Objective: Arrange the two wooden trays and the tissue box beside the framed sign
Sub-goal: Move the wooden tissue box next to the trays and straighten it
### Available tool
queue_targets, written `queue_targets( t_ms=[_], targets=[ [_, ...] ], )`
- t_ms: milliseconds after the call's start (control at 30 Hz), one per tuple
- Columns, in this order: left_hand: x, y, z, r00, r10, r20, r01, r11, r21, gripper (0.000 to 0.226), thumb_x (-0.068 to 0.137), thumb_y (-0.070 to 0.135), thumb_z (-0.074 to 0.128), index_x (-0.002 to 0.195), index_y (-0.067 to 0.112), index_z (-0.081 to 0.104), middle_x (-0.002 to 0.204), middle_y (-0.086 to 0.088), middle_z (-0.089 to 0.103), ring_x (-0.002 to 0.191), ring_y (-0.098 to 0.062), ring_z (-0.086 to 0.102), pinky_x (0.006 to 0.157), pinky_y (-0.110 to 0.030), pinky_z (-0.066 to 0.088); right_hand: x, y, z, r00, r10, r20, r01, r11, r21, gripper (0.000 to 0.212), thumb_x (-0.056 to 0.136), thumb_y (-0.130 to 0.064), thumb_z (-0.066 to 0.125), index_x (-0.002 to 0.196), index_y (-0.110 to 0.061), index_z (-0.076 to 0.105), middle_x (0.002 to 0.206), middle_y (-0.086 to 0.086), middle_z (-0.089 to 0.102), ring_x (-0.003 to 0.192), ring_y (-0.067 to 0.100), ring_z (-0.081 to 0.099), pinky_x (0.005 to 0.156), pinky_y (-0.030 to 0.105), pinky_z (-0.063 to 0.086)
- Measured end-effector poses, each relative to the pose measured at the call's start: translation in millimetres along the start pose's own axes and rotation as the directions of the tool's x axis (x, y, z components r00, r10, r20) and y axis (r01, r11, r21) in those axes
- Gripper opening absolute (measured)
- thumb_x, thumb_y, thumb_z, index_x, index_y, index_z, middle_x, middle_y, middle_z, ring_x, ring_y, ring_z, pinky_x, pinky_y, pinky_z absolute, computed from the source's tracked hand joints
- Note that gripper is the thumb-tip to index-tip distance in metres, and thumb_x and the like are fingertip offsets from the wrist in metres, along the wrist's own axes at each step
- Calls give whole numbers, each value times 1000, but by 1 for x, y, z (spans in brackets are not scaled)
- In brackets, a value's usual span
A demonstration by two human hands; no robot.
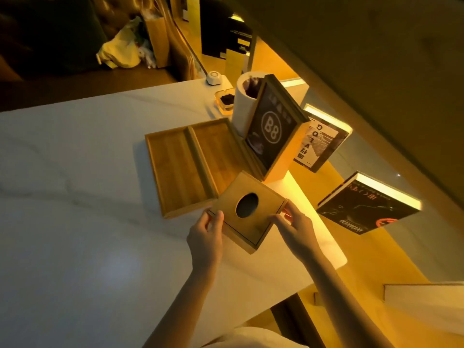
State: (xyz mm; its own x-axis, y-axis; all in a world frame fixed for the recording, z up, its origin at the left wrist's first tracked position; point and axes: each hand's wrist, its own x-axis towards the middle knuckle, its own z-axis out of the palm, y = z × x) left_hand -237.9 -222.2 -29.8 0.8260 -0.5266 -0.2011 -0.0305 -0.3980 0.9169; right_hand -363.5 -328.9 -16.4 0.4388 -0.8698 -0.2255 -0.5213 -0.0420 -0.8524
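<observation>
A square wooden tissue box (pixel 253 219) with a dark oval hole in its top sits near the table's right edge. My left hand (pixel 207 234) grips its left corner and my right hand (pixel 295 224) grips its right corner. Two flat wooden trays lie side by side just behind it, the left tray (pixel 175 169) and the right tray (pixel 218 151), touching along their long sides. The framed sign (pixel 272 131), dark with "B8" in a circle, stands upright to the right of the trays, its wooden frame close to the right tray's edge.
The white table (pixel 75 197) stretches to the left. Behind the sign stand a white cylinder (pixel 244 106), a glass ashtray (pixel 224 99) and a small white device (pixel 214 77). Lit wall panels (pixel 364 207) hang past the table's right edge.
</observation>
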Motion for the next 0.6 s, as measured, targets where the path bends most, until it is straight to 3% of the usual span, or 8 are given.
queue_targets(
  t_ms=[67,133,233,467,600],
  targets=[
    [-6,-6,13,1000,-10,6,10,1000,9,27,88,23,51,83,0,64,68,-6,63,60,-16,56,53,-12,44,-1,12,-4,999,34,-8,-34,999,30,42,87,-36,54,125,-18,48,113,-10,48,104,12,42,87,34,38],
    [-12,-12,24,999,-43,-5,43,999,17,31,88,24,51,95,-4,63,83,-18,68,70,-24,62,65,-28,53,-3,21,-7,998,59,-3,-59,997,46,55,77,-46,48,125,-19,48,115,-10,49,106,12,42,91,37,40],
    [-19,-16,35,995,-97,-24,98,995,22,38,88,25,50,108,-6,58,98,-24,68,89,-35,64,80,-43,54,-5,31,-10,998,69,3,-69,995,78,58,73,-45,45,124,-18,49,116,-10,49,106,11,43,88,33,38],
    [-24,-21,50,988,-153,1,152,986,65,42,88,29,50,111,-5,56,104,-26,66,97,-41,61,85,-50,53,0,48,-18,997,73,7,-73,991,107,55,74,-43,43,122,-17,50,115,-8,52,106,13,45,90,34,39],
    [-22,-17,54,989,-147,6,147,987,68,38,88,27,49,108,-4,59,99,-24,68,93,-39,62,85,-49,53,2,52,-22,997,70,16,-71,990,118,56,73,-43,43,122,-16,49,113,-8,51,104,12,45,83,26,38]
  ],
)
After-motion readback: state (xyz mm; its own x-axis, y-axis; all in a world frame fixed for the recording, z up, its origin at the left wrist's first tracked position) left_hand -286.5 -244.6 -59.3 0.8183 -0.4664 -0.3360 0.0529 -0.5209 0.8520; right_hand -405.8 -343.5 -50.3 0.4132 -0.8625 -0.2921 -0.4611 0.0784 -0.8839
